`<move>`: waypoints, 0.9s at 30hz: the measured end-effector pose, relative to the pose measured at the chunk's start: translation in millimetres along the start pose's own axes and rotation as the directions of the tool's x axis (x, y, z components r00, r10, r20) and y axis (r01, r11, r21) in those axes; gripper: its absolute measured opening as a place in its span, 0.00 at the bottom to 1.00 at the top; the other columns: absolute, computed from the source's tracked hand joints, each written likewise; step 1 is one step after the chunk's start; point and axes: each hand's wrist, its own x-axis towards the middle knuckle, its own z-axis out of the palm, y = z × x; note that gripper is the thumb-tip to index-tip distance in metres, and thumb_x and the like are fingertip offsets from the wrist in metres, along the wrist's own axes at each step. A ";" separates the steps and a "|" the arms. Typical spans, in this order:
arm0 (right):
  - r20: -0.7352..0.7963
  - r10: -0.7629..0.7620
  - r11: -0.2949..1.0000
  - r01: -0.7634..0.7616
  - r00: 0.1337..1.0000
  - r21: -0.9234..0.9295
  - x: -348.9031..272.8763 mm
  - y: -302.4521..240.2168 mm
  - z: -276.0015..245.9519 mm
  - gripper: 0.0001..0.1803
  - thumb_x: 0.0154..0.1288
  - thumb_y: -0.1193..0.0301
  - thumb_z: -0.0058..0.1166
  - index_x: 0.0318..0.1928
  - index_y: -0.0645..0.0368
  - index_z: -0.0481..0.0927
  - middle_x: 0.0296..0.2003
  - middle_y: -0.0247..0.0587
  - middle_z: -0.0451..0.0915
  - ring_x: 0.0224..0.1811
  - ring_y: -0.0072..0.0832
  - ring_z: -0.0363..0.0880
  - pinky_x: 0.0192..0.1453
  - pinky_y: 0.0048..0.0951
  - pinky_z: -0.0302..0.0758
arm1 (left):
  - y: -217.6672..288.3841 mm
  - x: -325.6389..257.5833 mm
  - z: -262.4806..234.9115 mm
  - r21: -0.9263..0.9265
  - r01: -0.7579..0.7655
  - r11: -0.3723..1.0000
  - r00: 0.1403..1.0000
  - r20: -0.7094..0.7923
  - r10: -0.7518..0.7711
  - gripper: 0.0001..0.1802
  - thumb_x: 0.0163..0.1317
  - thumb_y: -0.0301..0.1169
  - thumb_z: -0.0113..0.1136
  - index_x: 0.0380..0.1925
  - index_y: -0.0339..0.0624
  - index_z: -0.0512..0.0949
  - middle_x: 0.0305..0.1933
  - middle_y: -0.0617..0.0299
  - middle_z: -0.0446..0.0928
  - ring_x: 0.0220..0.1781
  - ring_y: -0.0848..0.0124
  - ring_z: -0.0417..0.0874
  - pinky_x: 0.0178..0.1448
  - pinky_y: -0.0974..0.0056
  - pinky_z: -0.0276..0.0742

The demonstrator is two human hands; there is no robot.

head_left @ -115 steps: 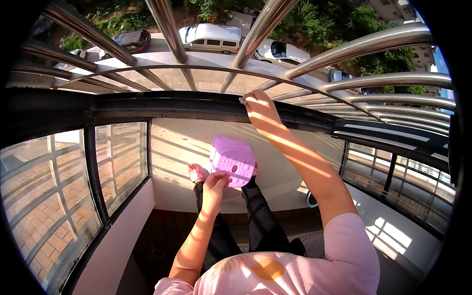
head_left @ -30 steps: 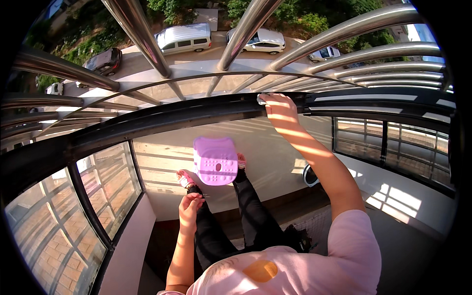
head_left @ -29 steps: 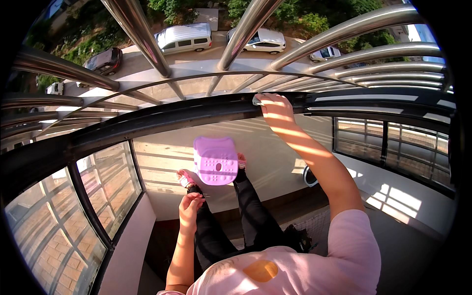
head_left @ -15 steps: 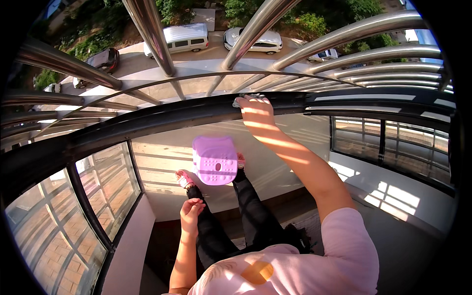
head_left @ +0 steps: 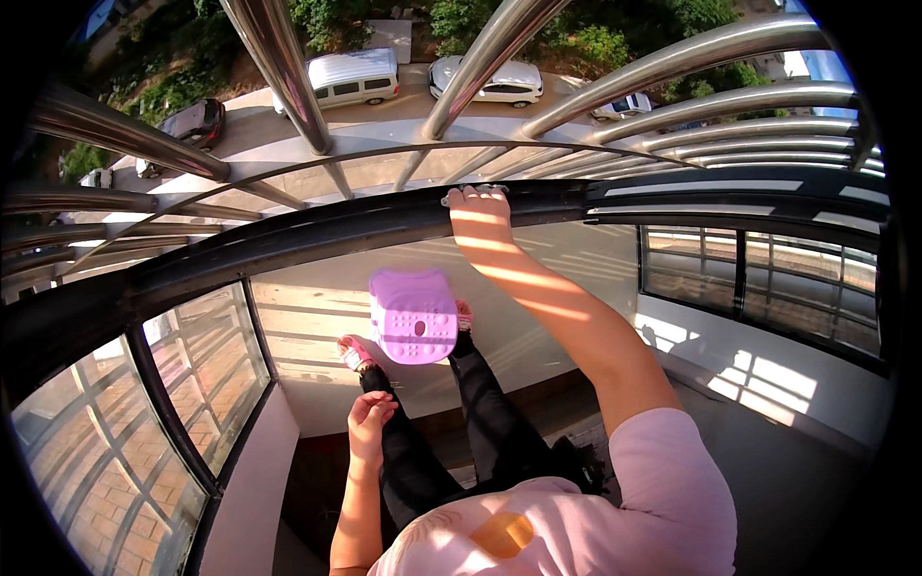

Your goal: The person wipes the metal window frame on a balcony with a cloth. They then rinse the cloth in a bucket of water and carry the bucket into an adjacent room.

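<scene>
My right hand [head_left: 480,213] is stretched forward onto the black window frame rail [head_left: 384,213]. Its fingers curl over the top and press a crumpled greyish cloth [head_left: 446,201] against the rail; most of the cloth is hidden under the hand. Lower down, my left hand [head_left: 370,415] hangs in front of my left leg, fingers loosely curled together, with nothing visible in them. A purple plastic step stool [head_left: 415,312] stands between my feet, beyond the left hand and below the rail.
Thick metal guard bars [head_left: 279,72] fan out past the rail, with parked vehicles [head_left: 353,77] far below. Glass panes [head_left: 206,341] stand at the left, and a dark-framed window [head_left: 691,269] at the right. My pink sandals [head_left: 353,353] rest on the pale ledge [head_left: 307,394].
My right hand has slid slightly left along the rail with the cloth. The whole view has shifted a little. My left hand keeps nearly the same pose.
</scene>
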 end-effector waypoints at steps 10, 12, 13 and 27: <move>-0.154 0.130 0.915 -0.059 0.979 0.400 -14.1 51.4 24.0 0.14 0.55 0.76 0.45 0.44 0.53 0.76 0.34 0.40 0.81 0.32 0.36 0.80 0.40 0.35 0.75 | -5.6 -9.4 -5.2 0.014 -0.004 1.000 0.996 -0.087 0.006 0.08 0.58 0.24 0.49 0.38 0.37 0.71 0.38 0.60 0.75 0.39 0.70 0.78 0.46 0.70 0.71; -0.180 0.064 0.960 -0.011 0.981 0.279 -14.5 18.7 18.4 0.15 0.55 0.76 0.46 0.44 0.54 0.75 0.33 0.40 0.81 0.31 0.34 0.81 0.40 0.34 0.75 | -3.6 -9.7 -2.9 0.030 0.043 0.999 0.996 -0.083 -0.040 0.08 0.58 0.24 0.49 0.38 0.37 0.71 0.38 0.60 0.75 0.39 0.70 0.78 0.46 0.70 0.71; -0.218 -0.010 0.983 0.050 0.976 0.177 -13.7 24.9 12.4 0.15 0.53 0.75 0.47 0.44 0.54 0.75 0.32 0.40 0.81 0.30 0.32 0.81 0.39 0.33 0.74 | 1.2 -11.1 2.2 0.019 0.044 0.999 0.998 -0.046 -0.043 0.07 0.59 0.23 0.49 0.38 0.37 0.71 0.39 0.59 0.75 0.39 0.70 0.78 0.46 0.70 0.72; -0.131 0.031 0.976 -0.002 0.991 0.218 -20.4 75.5 23.7 0.14 0.55 0.74 0.46 0.43 0.52 0.74 0.28 0.42 0.81 0.30 0.37 0.81 0.34 0.32 0.74 | 4.4 -8.8 37.8 0.074 0.012 0.997 1.000 0.018 -0.013 0.07 0.60 0.23 0.49 0.39 0.37 0.72 0.39 0.59 0.75 0.40 0.70 0.78 0.47 0.69 0.73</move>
